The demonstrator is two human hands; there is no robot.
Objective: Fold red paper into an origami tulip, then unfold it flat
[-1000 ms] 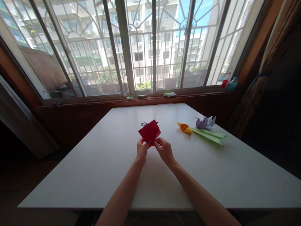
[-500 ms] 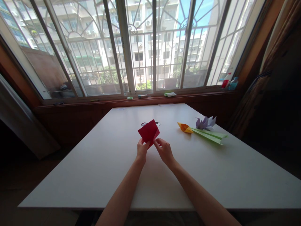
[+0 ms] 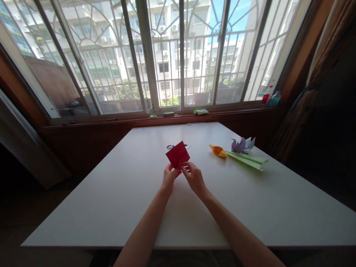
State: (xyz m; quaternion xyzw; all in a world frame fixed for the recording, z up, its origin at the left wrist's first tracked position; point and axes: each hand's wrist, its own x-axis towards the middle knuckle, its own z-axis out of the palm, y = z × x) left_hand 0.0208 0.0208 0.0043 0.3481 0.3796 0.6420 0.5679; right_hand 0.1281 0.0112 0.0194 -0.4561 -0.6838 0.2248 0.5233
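A folded red sheet of origami paper [image 3: 178, 153] is held up above the white table [image 3: 125, 193], roughly diamond-shaped, one corner pointing up. My left hand [image 3: 169, 177] grips its lower corner, thumb in front. The fingers of my right hand [image 3: 192, 174] are closed at the paper's lower right edge, thumb and fingertips pinching there. Behind the paper, partly covered by it, lies a pair of scissors or a similar thing with dark rings [image 3: 170, 147]; its kind is hard to make out.
To the right lie a yellow paper boat [image 3: 218, 151], a green paper plane [image 3: 247, 160] and purple paper cranes [image 3: 243, 145]. Small packets [image 3: 200, 111] and bottles [image 3: 275, 98] stand or lie along the windowsill beyond the table. A curtain [image 3: 311, 81] hangs at the right.
The red paper has shifted slightly right and turned a little in my hands. My right fingers have moved slightly on its lower right edge. The other things stay put.
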